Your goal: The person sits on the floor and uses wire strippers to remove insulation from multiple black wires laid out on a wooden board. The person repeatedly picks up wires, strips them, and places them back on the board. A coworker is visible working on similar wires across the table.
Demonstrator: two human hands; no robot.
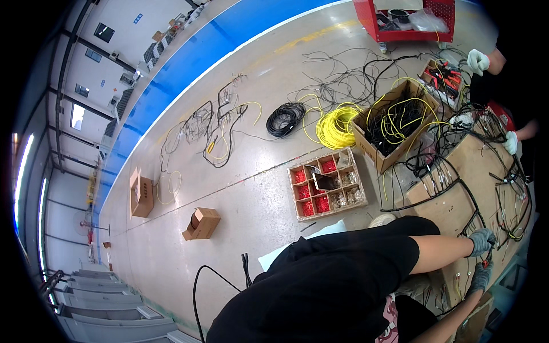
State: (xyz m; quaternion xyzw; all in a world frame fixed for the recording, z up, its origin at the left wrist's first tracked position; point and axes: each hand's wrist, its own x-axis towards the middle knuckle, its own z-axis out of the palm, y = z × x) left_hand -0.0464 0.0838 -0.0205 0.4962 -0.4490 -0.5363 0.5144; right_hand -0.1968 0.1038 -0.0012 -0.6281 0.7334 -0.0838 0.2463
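Both my hands wear grey gloves and meet over a wooden board (446,200) at the right. The fingers of my left hand (483,241) are closed near a bundled black cable harness (472,203); what they grip is too small to tell. Just below it, my right hand (481,276) is closed at a small red thing (486,264), with dark strands beside it. The harness bends across the board, its thin wire branches spreading out. Loose wire ends with pale tips lie around my arms.
Across the board are a co-worker's white-gloved hands (510,143). Nearby stand a carton of black cable (370,143), a yellow cable coil (337,127), a black coil (286,119), a divided parts box (309,214), a tool box (439,79) and a red cart (384,34).
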